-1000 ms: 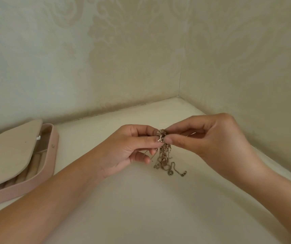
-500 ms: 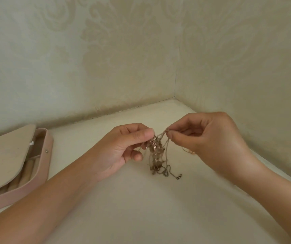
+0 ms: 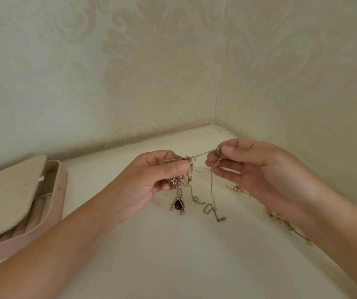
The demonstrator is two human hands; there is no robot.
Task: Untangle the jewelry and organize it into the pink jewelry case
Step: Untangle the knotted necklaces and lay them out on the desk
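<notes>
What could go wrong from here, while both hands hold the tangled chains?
The chain stretched between the left hand and the right hand looks thin: a harder pull may tighten the tangle or break a link. The pendant hangs free under the left hand and might catch the loose strands beside it. The beaded piece lies under the right hand, which could snag it.

Soft, rather dim, even light is filling this corner, and nothing is glaring. Faint, blurry shadows are lying on the white surface [image 3: 184,266] under the left hand [image 3: 151,182] and right hand [image 3: 259,171]. The wide lens is bending the wall [image 3: 108,93] behind them, and the thin chains [image 3: 212,190] between them are smearing slightly.
</notes>
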